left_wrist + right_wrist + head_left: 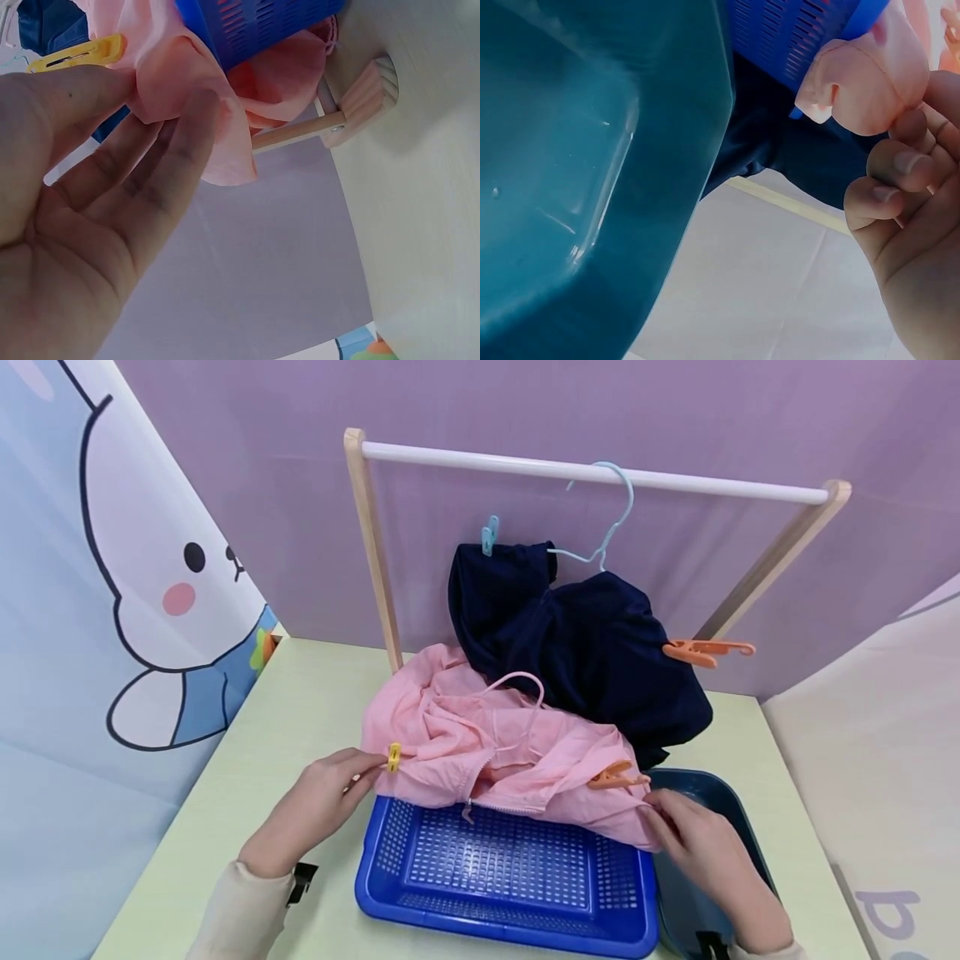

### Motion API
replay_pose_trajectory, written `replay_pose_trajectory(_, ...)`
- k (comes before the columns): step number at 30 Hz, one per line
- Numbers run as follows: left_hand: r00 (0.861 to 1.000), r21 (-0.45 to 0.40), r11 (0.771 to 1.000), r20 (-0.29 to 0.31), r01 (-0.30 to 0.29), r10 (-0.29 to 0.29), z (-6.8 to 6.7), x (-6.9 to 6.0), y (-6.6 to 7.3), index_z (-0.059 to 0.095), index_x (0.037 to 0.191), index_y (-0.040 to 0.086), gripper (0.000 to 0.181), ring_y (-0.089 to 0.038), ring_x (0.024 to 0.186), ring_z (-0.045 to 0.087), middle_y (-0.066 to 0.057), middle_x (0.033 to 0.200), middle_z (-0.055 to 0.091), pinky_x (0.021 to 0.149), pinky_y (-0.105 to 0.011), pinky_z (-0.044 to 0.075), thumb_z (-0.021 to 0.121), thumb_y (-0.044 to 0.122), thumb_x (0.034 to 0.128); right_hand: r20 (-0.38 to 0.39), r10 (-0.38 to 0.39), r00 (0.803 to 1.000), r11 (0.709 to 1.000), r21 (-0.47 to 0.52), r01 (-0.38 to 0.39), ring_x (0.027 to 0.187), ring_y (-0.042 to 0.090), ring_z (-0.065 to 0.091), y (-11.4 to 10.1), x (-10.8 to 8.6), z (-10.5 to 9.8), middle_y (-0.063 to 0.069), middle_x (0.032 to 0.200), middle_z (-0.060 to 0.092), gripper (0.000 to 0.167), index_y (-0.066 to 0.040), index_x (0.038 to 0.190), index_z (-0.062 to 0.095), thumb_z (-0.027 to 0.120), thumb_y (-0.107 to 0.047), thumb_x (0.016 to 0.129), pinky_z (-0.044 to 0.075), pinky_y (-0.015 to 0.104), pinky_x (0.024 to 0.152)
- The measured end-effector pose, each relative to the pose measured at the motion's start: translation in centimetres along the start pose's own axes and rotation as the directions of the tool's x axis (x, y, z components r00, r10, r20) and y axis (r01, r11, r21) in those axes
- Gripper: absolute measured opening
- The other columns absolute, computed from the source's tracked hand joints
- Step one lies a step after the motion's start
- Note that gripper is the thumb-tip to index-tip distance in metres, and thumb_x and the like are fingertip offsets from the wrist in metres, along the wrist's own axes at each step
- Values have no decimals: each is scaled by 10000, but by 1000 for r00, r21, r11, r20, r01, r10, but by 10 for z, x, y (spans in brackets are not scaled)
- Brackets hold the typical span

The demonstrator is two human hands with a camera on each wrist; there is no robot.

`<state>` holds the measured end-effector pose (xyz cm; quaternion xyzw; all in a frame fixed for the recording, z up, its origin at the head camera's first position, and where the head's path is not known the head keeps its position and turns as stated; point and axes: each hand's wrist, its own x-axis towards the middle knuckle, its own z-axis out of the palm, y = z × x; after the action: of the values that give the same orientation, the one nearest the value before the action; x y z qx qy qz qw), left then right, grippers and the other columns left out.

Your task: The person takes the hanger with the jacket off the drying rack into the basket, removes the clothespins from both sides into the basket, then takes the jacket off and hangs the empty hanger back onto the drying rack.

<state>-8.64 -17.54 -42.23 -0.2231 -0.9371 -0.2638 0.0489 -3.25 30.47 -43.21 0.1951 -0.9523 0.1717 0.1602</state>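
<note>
A pink zip garment with a drawstring is spread over the back of the blue basket. My left hand pinches its left edge beside a yellow clothespin; in the left wrist view the thumb and fingers close on the pink cloth. At the opposite end, my right hand pinches the garment's right edge below an orange clothespin. The right wrist view shows those fingers curled at the cloth. Part of the garment's underside is hidden in the head view.
Behind, a navy garment hangs from a light blue hanger on the rack's white bar. A blue clothespin and another orange clothespin are on it. A teal tub stands right of the basket, under my right hand.
</note>
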Motion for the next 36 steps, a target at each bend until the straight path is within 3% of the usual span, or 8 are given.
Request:
replay_pose_trajectory(4,1000,-21,999,-10,-24,24,-1,0,-1,749,1153,75,237,-209,949,694,-45,1063,723,795,-378,595,719,33,922,27,17,999,1000,18,-18,626,-1,410,-1,1,-4,-177,752,478,190,-186,936,664,795,-84,844,420,217,497)
replay_pose_trajectory(7,1000,-22,1000,-3,-23,22,-2,0,-1,754,1145,67,235,-210,951,697,-45,1059,727,798,-374,595,725,28,915,0,-6,1000,999,39,6,645,4,431,-1,2,-7,-164,792,504,199,-170,983,681,804,-110,839,406,177,520)
replay_pose_trajectory(9,1000,-26,999,5,-18,18,-2,0,-1,754,1145,61,235,-208,950,697,-47,1058,728,792,-366,596,725,25,915,-66,-52,997,995,80,57,723,58,499,0,4,-9,-117,853,558,161,-128,1010,696,768,-219,898,433,164,634)
replay_pose_trajectory(13,1000,-29,999,7,-20,20,-3,0,0,755,1143,53,236,-206,946,696,-50,1055,728,786,-355,597,726,18,911,-220,-120,968,973,166,158,1010,235,540,-3,14,-14,62,1067,636,434,-46,1078,713,634,-460,975,369,183,968)
replay_pose_trajectory(15,1000,-27,999,7,-17,17,-3,0,1,754,1145,53,240,-210,952,697,-52,1059,728,790,-357,596,728,16,910,-273,-128,953,963,195,185,1102,316,504,-7,20,-16,153,1176,623,527,-23,1109,712,599,-520,976,312,203,1047)
replay_pose_trajectory(23,1000,-28,1000,14,-13,13,-3,0,1,752,1152,52,249,-225,970,698,-59,1070,727,804,-370,594,730,15,907,-308,-154,939,945,231,231,1193,393,436,-17,35,-17,251,1306,556,557,12,1122,721,611,-513,972,314,193,1016)
replay_pose_trajectory(36,1000,-22,1000,10,-15,16,-2,0,0,754,1149,52,248,-231,972,699,-61,1067,728,809,-378,592,732,17,905,-323,-197,926,938,213,274,1181,435,439,-16,43,-13,279,1298,550,529,15,1025,740,591,-491,990,302,200,1030)
